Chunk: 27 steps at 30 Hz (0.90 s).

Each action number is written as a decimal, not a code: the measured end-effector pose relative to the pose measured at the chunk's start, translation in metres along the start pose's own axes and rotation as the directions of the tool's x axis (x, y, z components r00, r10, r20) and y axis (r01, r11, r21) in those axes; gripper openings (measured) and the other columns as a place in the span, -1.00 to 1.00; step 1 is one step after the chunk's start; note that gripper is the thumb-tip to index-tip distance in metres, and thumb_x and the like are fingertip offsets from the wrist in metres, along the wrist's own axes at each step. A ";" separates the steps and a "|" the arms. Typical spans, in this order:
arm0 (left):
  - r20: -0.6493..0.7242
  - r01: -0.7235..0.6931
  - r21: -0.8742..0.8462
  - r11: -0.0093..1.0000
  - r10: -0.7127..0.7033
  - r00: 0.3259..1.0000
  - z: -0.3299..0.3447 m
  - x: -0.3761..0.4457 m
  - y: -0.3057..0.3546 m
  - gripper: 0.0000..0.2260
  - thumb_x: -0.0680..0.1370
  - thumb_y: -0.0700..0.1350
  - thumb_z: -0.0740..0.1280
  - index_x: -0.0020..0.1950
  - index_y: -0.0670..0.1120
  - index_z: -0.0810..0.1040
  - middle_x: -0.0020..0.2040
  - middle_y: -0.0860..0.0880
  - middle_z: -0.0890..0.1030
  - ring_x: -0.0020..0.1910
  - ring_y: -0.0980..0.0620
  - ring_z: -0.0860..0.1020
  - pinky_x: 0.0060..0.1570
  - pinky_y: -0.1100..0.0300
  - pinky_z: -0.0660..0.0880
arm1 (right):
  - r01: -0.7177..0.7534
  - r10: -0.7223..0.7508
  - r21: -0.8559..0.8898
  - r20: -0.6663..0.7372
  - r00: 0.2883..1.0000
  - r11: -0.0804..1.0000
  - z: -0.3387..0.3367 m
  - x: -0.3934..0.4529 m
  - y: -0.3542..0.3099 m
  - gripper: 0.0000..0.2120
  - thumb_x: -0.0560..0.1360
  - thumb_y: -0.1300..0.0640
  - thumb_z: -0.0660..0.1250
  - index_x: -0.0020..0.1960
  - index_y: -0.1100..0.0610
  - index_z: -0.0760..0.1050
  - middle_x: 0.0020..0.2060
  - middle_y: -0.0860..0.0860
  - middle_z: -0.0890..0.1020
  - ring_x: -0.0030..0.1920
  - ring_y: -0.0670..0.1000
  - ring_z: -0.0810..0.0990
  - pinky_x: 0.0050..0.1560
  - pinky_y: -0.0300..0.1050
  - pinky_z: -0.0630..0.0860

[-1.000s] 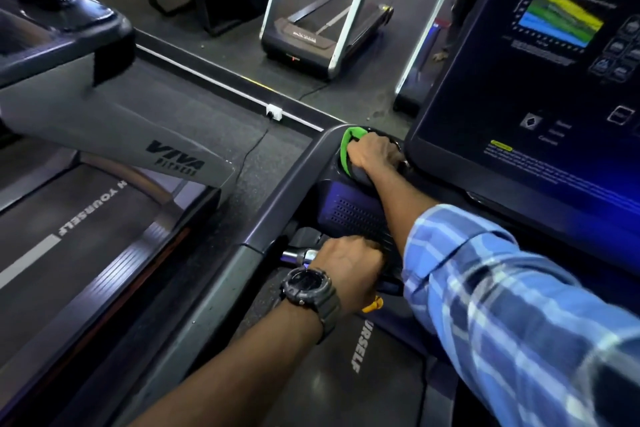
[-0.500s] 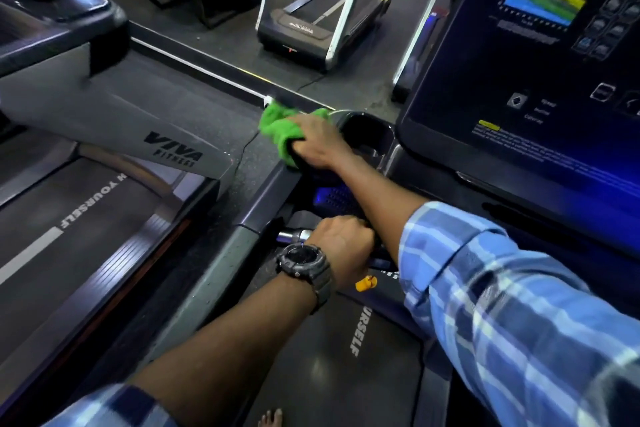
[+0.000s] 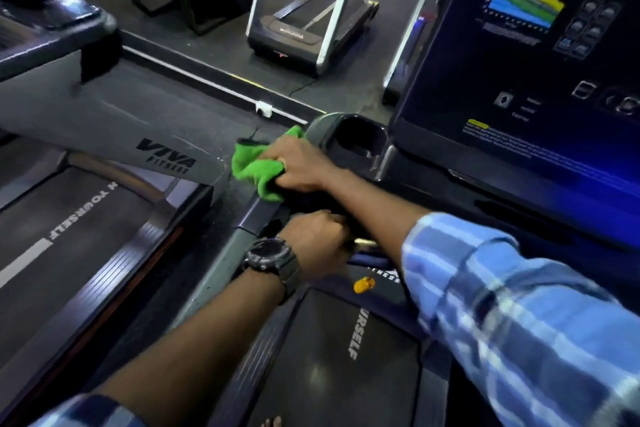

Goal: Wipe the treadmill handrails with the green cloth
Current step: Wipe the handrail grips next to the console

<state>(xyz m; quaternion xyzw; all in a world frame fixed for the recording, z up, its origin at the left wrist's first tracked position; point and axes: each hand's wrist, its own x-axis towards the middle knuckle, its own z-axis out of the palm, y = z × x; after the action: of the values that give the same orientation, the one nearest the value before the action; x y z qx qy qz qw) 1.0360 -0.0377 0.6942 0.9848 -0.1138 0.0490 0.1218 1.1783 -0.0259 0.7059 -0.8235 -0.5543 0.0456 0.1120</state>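
My right hand [image 3: 301, 168] grips a bunched green cloth [image 3: 258, 166] and presses it on the treadmill's left handrail [image 3: 256, 211], just below the rail's curved front corner. The cloth hangs over the rail's outer side. My left hand [image 3: 317, 244], with a dark watch on the wrist, is curled round a short handle bar just inside the rail; most of that bar is hidden under the hand and my right forearm.
A black cup holder [image 3: 360, 139] sits right of the cloth, beside the lit console screen [image 3: 540, 80]. A neighbouring treadmill [image 3: 104, 135] marked VIVA stands close on the left. An orange safety clip [image 3: 363, 284] hangs above the belt [image 3: 346, 357]. More treadmills stand beyond.
My right hand has carried the cloth from the cup holder corner leftward and down onto the handrail. My left hand has kept its grip on the handle bar.
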 end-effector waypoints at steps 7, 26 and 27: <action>-0.055 0.329 0.157 0.931 -0.325 0.944 -0.013 0.001 -0.073 -0.83 0.42 -0.07 0.32 -0.04 -0.10 0.52 0.02 -0.12 0.52 -0.02 -0.22 0.46 -0.16 -0.06 0.53 | -0.305 0.311 0.065 -0.186 0.932 0.950 -0.014 -0.013 0.045 -0.48 0.40 0.16 0.35 0.36 -0.02 0.49 0.26 0.08 0.58 0.24 0.16 0.50 0.24 -0.06 0.38; -0.118 0.337 0.039 0.941 -0.331 0.936 0.009 0.011 -0.090 -0.54 0.52 -0.09 0.10 0.40 -0.19 0.40 0.43 -0.11 0.40 0.32 -0.17 0.41 0.24 -0.06 0.45 | -0.760 0.763 0.065 -0.034 0.646 0.647 -0.029 -0.024 0.065 -0.53 0.50 -0.08 0.22 0.27 0.20 0.49 0.22 0.26 0.57 0.20 0.28 0.54 0.16 0.04 0.46; -0.110 0.352 0.032 0.935 -0.347 0.931 0.008 0.010 -0.088 -0.55 0.53 -0.10 0.11 0.40 -0.18 0.40 0.43 -0.10 0.40 0.33 -0.16 0.41 0.24 -0.05 0.45 | -0.725 0.723 -0.008 -0.068 0.688 0.689 -0.027 -0.034 0.065 -0.51 0.48 -0.11 0.24 0.28 0.18 0.46 0.20 0.25 0.58 0.19 0.28 0.54 0.15 0.04 0.46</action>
<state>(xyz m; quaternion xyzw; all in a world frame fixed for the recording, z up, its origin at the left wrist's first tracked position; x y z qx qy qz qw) 1.0673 0.0412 0.6674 0.9883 0.0710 0.0801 0.1088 1.2292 -0.0841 0.7154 -0.9781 -0.1819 0.0523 0.0870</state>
